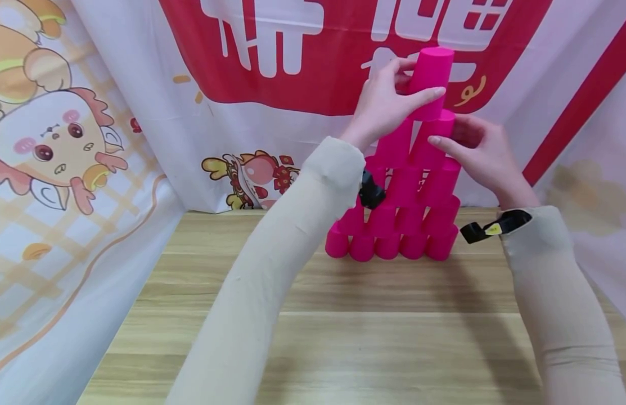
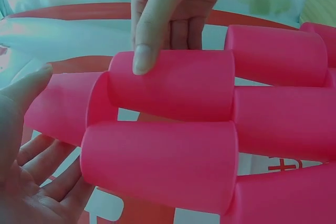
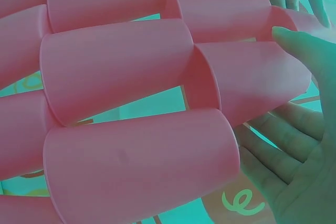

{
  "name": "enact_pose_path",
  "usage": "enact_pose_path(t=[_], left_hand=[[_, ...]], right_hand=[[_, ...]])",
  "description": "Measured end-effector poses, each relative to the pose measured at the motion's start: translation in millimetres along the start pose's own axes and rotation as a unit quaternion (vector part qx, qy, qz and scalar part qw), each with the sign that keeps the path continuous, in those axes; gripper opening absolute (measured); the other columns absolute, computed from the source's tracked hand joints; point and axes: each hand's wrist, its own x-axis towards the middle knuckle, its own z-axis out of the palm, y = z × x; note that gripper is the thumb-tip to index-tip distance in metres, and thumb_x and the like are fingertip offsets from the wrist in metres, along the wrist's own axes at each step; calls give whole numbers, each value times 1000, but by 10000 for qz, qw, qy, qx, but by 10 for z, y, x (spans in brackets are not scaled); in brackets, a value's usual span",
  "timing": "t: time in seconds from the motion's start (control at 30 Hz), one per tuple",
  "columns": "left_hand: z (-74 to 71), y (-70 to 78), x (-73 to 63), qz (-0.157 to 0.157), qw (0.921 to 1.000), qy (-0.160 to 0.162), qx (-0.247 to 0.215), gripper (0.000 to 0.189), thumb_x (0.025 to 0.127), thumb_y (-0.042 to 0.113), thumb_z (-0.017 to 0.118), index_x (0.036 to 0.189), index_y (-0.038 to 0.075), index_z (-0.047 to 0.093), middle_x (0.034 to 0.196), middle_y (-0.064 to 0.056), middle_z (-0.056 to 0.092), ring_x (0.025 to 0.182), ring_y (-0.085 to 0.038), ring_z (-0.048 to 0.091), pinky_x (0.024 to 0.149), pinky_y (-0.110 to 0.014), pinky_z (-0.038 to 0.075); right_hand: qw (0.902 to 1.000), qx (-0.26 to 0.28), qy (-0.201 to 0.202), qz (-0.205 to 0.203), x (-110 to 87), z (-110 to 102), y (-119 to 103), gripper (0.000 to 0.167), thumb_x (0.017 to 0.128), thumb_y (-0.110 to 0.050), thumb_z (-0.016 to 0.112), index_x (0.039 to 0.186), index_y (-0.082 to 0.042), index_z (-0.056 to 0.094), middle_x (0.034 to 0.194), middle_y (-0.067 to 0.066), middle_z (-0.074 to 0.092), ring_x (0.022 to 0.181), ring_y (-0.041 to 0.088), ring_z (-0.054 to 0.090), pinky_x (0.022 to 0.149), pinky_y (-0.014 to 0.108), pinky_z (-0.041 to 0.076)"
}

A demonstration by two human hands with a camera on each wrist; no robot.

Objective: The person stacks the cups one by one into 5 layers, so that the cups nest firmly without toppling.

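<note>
Several upside-down pink cups form a pyramid [image 1: 400, 221] on the wooden table. My left hand [image 1: 386, 104] is at the peak and holds the top cup [image 1: 433, 73], thumb across its near side and fingers round behind. That cup's rim overlaps the tier below it. One tier down, my right hand [image 1: 487, 149] holds the right-hand cup [image 1: 425, 147] with its thumb in front and its fingers behind. In the left wrist view the right thumb [image 2: 144, 59] lies on that cup's wall. The right wrist view shows the right fingers [image 3: 286, 135] curving beneath the same cup.
A white cloth backdrop [image 1: 313, 132] with a red print hangs right behind the pyramid. Patterned cloth [image 1: 34, 236] flanks the left side, and another pale cloth [image 1: 591, 185] the right. Wooden tabletop [image 1: 343, 343] stretches in front of the cups, under both forearms.
</note>
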Motion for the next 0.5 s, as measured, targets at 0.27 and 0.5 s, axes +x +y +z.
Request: enact_pose_path(t=[0.27,0.5], left_hand=[[-81,-112,-85,-239,9997,-37,-14,77,84,44,83,149,30,44,138,16,54,115,1,50,89,-18,50],[-413,-397,-275,157,9983,144,545,85,81,51,84,153,31,44,150,18,44,134,-2,40,101,-26,46]], right_hand=[[9999,76,-86,96,-40,-27,22,66,89,-45,77,149,-33,53,140,0,59,116,20,60,86,24,55],[9983,-400,-51,427,-185,-191,179,77,88,-50,76,155,-43,39,154,-6,46,133,26,48,102,49,49]])
